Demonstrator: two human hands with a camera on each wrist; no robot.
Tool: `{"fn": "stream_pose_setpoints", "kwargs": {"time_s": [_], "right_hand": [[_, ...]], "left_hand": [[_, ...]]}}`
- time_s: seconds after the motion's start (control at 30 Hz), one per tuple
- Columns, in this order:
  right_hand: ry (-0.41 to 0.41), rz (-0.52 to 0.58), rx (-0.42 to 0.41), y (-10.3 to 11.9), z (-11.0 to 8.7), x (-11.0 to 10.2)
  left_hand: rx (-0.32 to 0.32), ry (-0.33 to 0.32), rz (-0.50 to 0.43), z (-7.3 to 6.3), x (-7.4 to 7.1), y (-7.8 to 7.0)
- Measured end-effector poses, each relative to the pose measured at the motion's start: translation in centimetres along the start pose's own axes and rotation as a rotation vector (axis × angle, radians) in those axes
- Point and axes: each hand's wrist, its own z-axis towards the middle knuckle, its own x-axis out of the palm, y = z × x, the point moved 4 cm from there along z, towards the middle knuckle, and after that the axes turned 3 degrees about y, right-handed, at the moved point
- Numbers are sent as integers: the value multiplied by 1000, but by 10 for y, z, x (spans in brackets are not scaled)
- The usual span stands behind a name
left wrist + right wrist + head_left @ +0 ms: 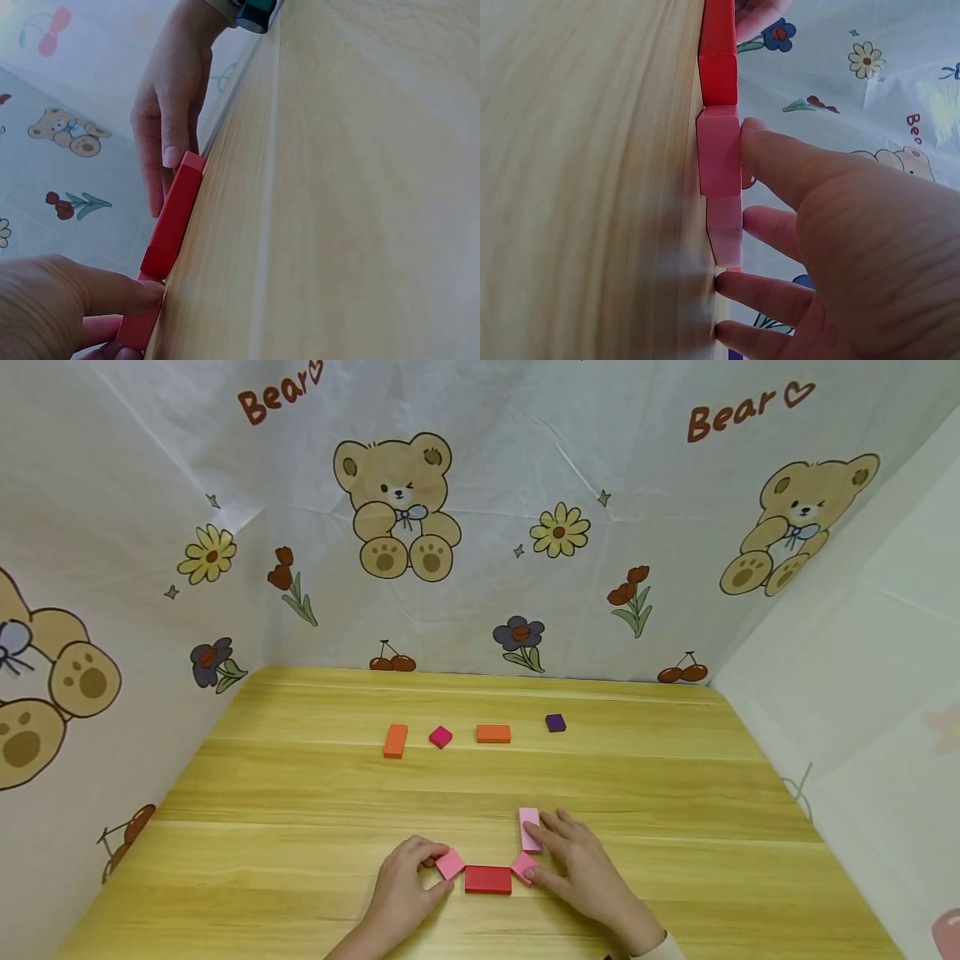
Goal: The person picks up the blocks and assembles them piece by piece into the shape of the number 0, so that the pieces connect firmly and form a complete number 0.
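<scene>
Head view: on the wood-grained table (pixel 675 777), the left hand (pixel 405 883) pinches a pink square block (pixel 450 864) beside a red rectangular block (pixel 488 880). The right hand (pixel 591 870), fingers loosely extended, touches another pink square block (pixel 522 862) at the red one's right end and a pale pink rectangular block (pixel 528 816) beyond it.
</scene>
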Motion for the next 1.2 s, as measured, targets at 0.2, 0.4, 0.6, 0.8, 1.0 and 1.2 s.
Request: {"fn": "stream_pose_setpoints", "kwargs": {"time_s": [0.2, 0.4, 0.6, 0.8, 1.0, 1.2], "right_hand": [[3, -1, 8, -1, -1, 1], [8, -8, 18, -2, -1, 1], [-1, -19, 7, -3, -1, 1], [-8, -29, -7, -3, 0, 1], [-4, -15, 2, -2, 0, 1], [-5, -14, -2, -1, 0, 0]], "left_hand": [[0, 7, 3, 0, 1, 1], [-2, 11, 25, 1, 1, 1], [-26, 56, 42, 1, -1, -2], [-88, 81, 45, 7, -20, -11], [-144, -18, 27, 39, -55, 0], [-176, -47, -42, 92, -90, 37]]}}
